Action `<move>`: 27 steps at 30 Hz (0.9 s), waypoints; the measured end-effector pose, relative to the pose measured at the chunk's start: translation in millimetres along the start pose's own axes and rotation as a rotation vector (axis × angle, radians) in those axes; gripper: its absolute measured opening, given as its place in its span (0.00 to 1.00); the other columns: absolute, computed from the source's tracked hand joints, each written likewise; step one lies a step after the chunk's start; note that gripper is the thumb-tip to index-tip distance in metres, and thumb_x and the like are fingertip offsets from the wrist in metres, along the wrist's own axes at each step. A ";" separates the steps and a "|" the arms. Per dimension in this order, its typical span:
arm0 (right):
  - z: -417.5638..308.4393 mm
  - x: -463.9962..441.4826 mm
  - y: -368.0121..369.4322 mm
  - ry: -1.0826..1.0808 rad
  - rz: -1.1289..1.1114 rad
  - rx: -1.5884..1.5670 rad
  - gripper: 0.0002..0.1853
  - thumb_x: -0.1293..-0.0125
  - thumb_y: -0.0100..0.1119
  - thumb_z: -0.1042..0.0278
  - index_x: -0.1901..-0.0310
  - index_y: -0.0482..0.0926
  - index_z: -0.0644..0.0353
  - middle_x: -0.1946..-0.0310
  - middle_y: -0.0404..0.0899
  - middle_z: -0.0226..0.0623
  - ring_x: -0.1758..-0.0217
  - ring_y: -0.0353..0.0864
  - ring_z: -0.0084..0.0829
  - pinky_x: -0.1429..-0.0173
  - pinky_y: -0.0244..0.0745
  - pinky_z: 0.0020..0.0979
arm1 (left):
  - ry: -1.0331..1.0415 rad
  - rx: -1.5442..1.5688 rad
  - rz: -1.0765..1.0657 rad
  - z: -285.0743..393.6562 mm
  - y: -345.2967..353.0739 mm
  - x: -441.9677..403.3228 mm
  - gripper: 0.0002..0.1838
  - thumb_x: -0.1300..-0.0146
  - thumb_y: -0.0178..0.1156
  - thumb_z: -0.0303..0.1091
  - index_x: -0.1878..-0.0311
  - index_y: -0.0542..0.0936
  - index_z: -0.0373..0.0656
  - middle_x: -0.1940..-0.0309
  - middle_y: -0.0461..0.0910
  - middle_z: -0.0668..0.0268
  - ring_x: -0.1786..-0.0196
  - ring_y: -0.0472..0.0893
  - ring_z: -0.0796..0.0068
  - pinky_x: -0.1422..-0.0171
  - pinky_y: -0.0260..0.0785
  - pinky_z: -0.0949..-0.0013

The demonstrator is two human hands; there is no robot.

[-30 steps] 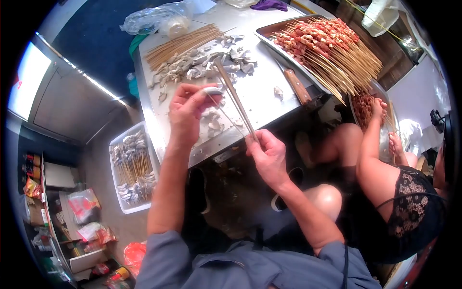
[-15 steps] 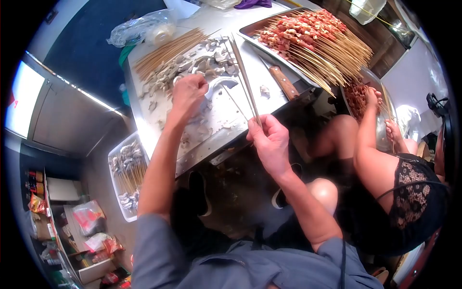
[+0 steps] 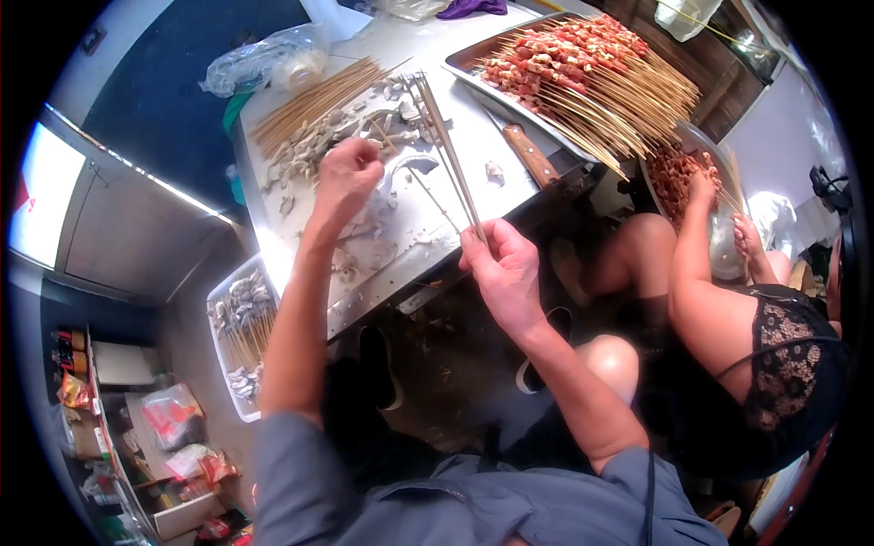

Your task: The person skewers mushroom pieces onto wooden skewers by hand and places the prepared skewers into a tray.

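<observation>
With skewers (image 3: 466,198) best kept steady, the right hand (image 3: 505,273) pinched their near ends, a pale slice (image 3: 419,164) apparently at one tip above the table (image 3: 496,146), while the left hand (image 3: 348,173) curled, its contents unclear.

Table (image 3: 510,193): hard white top, smooth, glossy. Held sticks (image 3: 461,182): bare wood, matt. Loose stick pile (image 3: 309,102): same wood, matt. Tray (image 3: 467,60): metal, shiny. Knife handle (image 3: 531,156): brown wood, smooth, riveted. Bag (image 3: 255,68): clear plastic, crinkled, glossy. Tub (image 3: 221,362): white plastic, smooth. Basin (image 3: 726,259): bright metal. Shirt (image 3: 428,514): grey cloth, matt. Co-worker's garment (image 3: 787,364): black cloth, lace panel.
</observation>
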State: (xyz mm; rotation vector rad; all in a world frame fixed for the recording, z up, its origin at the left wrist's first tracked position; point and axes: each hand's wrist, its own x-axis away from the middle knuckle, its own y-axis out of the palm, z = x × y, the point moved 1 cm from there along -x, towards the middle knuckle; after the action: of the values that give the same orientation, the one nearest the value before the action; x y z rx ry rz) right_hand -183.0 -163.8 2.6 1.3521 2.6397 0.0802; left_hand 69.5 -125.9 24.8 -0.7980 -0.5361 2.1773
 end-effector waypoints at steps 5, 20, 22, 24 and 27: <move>-3.1 4.4 4.5 0.025 -0.036 0.044 0.09 0.31 0.60 0.70 0.67 0.78 0.65 0.80 0.75 0.25 0.76 0.70 0.13 0.71 0.65 0.21 | -0.167 0.734 0.156 -3.9 -20.3 19.4 0.06 0.36 0.59 0.24 0.56 0.77 0.37 0.66 0.83 0.62 0.68 0.80 0.77 0.64 0.73 0.76; 9.9 17.1 20.8 0.028 -0.121 0.095 0.09 0.31 0.60 0.69 0.67 0.78 0.64 0.82 0.73 0.25 0.77 0.67 0.13 0.72 0.64 0.22 | -0.129 1.199 0.259 4.5 -27.9 44.2 0.11 0.35 0.55 0.15 0.53 0.75 0.38 0.52 0.82 0.47 0.52 0.86 0.54 0.45 0.81 0.59; 11.8 16.5 20.7 0.006 -0.099 0.087 0.09 0.31 0.60 0.69 0.67 0.79 0.65 0.82 0.73 0.24 0.77 0.67 0.13 0.73 0.64 0.22 | -0.151 1.247 0.277 6.3 -27.7 43.8 0.11 0.35 0.54 0.15 0.52 0.73 0.38 0.52 0.81 0.46 0.53 0.86 0.54 0.46 0.82 0.59; 11.3 16.4 21.0 0.003 -0.096 0.080 0.08 0.31 0.60 0.69 0.67 0.78 0.65 0.82 0.73 0.24 0.77 0.67 0.13 0.73 0.64 0.22 | -0.173 1.293 0.296 5.5 -27.6 44.9 0.11 0.35 0.52 0.14 0.52 0.72 0.38 0.52 0.81 0.45 0.55 0.86 0.53 0.46 0.82 0.59; 12.1 16.6 21.2 0.004 -0.095 0.066 0.08 0.31 0.60 0.70 0.67 0.78 0.64 0.82 0.72 0.24 0.78 0.67 0.13 0.73 0.63 0.22 | -0.108 1.267 0.269 7.1 -28.1 45.2 0.10 0.35 0.56 0.16 0.53 0.76 0.40 0.50 0.81 0.47 0.51 0.85 0.54 0.43 0.81 0.59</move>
State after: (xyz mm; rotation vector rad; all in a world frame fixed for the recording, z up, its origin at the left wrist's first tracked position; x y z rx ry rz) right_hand -173.5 -138.3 -8.8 1.2449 2.7274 -0.0165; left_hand 54.7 -74.5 29.6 -0.0306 0.9135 2.2183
